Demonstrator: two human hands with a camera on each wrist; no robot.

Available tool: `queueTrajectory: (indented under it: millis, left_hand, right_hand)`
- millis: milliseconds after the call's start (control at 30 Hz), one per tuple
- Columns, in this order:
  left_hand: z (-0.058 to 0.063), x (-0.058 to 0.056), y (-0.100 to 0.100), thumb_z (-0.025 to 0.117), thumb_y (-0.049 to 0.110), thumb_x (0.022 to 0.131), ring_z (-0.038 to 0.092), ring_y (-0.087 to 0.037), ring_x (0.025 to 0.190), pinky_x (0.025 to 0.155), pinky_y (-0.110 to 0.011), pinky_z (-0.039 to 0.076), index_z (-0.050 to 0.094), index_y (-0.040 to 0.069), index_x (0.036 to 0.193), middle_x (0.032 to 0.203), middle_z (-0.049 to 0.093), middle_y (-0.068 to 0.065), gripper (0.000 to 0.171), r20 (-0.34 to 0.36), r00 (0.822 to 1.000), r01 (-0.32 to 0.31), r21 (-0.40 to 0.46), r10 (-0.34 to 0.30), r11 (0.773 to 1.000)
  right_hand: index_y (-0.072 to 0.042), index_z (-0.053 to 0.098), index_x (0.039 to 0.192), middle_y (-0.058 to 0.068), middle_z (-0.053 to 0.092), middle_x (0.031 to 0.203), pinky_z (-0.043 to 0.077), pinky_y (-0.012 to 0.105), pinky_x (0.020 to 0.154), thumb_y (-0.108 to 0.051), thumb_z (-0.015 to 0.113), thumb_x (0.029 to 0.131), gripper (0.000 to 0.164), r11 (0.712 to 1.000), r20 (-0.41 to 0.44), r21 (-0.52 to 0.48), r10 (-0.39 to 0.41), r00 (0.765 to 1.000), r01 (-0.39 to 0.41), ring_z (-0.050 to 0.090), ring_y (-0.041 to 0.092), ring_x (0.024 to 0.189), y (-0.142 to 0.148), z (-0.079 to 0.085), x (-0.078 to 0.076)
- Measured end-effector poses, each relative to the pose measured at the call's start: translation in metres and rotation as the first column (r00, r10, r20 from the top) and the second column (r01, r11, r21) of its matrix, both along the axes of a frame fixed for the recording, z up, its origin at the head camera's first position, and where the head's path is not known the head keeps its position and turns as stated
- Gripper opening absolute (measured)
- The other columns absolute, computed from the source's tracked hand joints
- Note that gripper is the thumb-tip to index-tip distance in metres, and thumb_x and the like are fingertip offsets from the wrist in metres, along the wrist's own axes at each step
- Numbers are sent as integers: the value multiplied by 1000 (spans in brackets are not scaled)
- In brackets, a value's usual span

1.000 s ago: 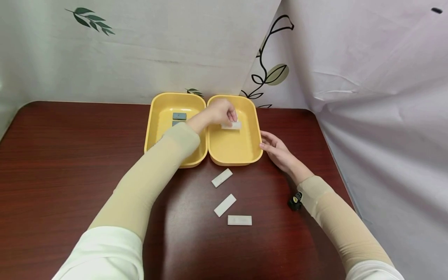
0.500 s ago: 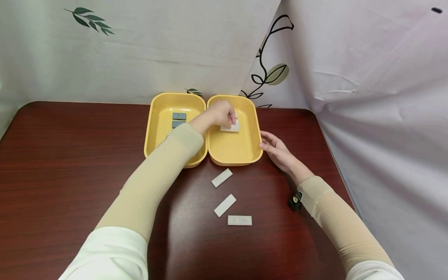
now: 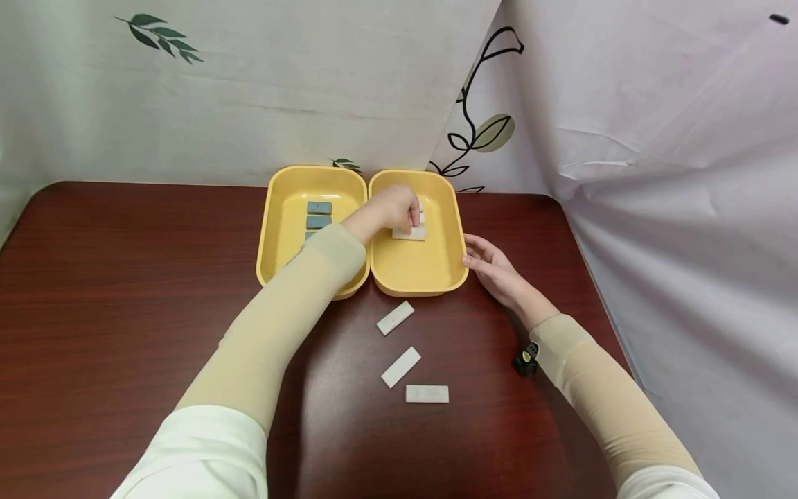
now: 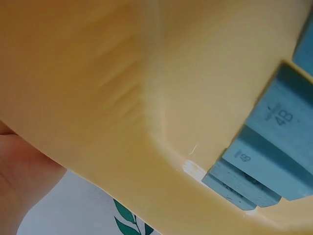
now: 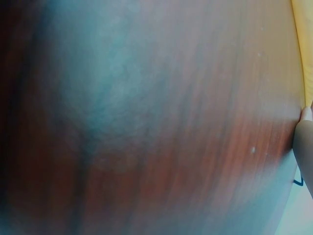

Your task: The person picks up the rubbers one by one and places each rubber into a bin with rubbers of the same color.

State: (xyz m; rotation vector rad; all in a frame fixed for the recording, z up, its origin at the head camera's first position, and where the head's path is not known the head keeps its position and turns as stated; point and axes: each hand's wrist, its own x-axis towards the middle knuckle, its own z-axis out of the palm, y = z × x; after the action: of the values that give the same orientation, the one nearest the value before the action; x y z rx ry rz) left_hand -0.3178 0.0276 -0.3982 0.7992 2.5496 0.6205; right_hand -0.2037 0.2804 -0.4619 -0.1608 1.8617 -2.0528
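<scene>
In the head view, my left hand reaches into the right yellow tray, fingertips down, pinching a white eraser that lies flat near the tray's middle. Just behind it, other white pieces show partly past the fingers. My right hand rests at the tray's right outer side, its thumb at the rim and its fingers along the wall. Blue-green erasers lie in a column in the left yellow tray, partly hidden by my left forearm. The left wrist view shows "4B" printed on several erasers.
Three loose white erasers lie on the dark red wooden table in front of the trays. A small black device sits by my right wrist. White patterned cloth hangs behind the trays.
My left hand and the white eraser have shifted slightly toward me inside the right tray, uncovering more white pieces behind. The right hand stays at the tray's side.
</scene>
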Motion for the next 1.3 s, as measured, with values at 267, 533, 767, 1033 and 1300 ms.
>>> queueTrajectory:
  millis: [267, 533, 767, 1033, 1300]
  left_hand:
    - [-3, -1, 0, 76, -1, 89, 61, -21, 104, 101, -34, 53, 81, 5, 100, 111, 76, -10, 13, -31, 1000, 0, -6, -1, 1000]
    - [-6, -2, 0, 74, -1, 89, 61, -23, 105, 102, -35, 53, 81, 4, 100, 115, 77, -11, 14, -57, 998, 7, -4, -7, 1000]
    - [-6, -1, -1, 72, -3, 87, 61, -23, 103, 97, -35, 53, 81, 5, 100, 113, 77, -10, 17, -72, 997, 15, -18, -16, 1000]
    - [-6, 1, -3, 75, -2, 84, 64, -23, 102, 94, -35, 55, 80, 4, 101, 108, 78, -10, 19, -80, 996, 33, -11, -34, 999]
    - [-9, 0, -3, 78, -1, 84, 63, -22, 98, 93, -35, 53, 79, 5, 99, 100, 74, -7, 16, -102, 994, 43, -8, -44, 999]
  right_hand:
    - [9, 26, 162, -8, 63, 133, 43, 15, 109, 6, 48, 103, 62, 1000, 4, -2, -3, 1000, 3, 59, 3, 124, 0, 0, 0]
    - [8, 29, 161, -8, 65, 131, 44, 16, 109, 6, 48, 103, 61, 1000, 0, -13, -3, 1000, 3, 60, 3, 123, 1, -2, -1]
    - [10, 27, 161, -7, 64, 132, 44, 16, 109, 7, 47, 104, 61, 1000, -5, -14, 2, 1000, -2, 60, 4, 123, 1, -2, -1]
    - [10, 26, 161, -7, 64, 132, 44, 16, 108, 7, 47, 104, 62, 1000, -3, -4, 2, 1000, -2, 60, 4, 123, 1, -1, 0]
    - [10, 26, 162, -8, 62, 134, 43, 15, 110, 6, 46, 105, 60, 1000, -6, 6, 9, 1000, -9, 59, 4, 126, 3, -2, -1]
